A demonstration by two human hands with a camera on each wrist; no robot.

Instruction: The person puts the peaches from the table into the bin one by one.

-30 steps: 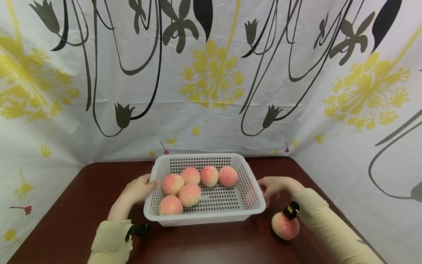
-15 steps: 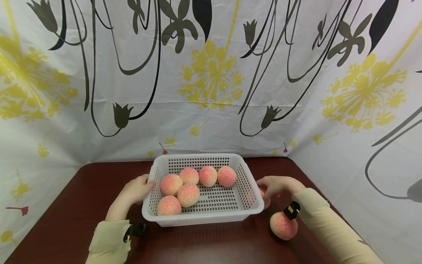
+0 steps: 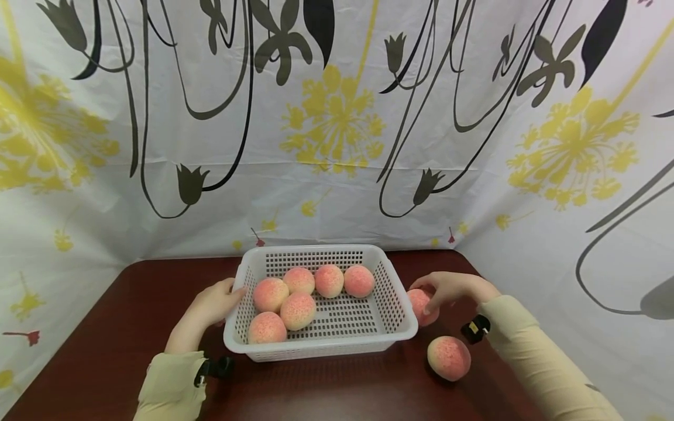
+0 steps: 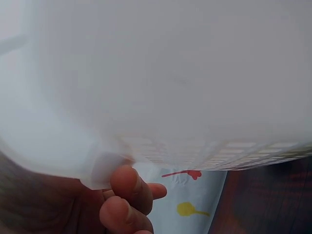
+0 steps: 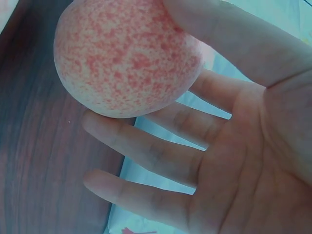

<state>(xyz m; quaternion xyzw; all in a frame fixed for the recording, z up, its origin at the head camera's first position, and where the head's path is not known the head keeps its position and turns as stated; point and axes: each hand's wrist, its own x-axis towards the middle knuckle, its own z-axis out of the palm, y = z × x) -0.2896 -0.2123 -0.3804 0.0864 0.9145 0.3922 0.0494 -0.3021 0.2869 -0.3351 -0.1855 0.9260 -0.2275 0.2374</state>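
A white plastic basket [image 3: 363,345] with mesh walls stands on the table, several pink-and-cream peaches [image 3: 298,311] lying mostly in its left half. My left hand [image 3: 213,301] grips the basket's left side, thumb over the rim; in the left wrist view its curled fingers [image 4: 127,183] show under the pale rim [image 4: 73,175]. Just outside the basket's right wall, my right hand [image 3: 447,287] holds another peach [image 3: 423,306] from above. The right wrist view has this peach [image 5: 126,58] between the thumb and fingers, the two lower fingers [image 5: 141,192] stretched out.
One more peach [image 3: 449,358] lies on the dark red-brown table [image 3: 337,392] below the right hand, near the right wrist's black camera strap [image 3: 476,328]. A white cloth [image 3: 337,204] printed with flowers hangs behind and on both sides of the table.
My right hand has lifted slightly with the peach, which now shows more fully beside the basket. The wrist has moved off the loose peach. The left hand keeps its grip on the rim.
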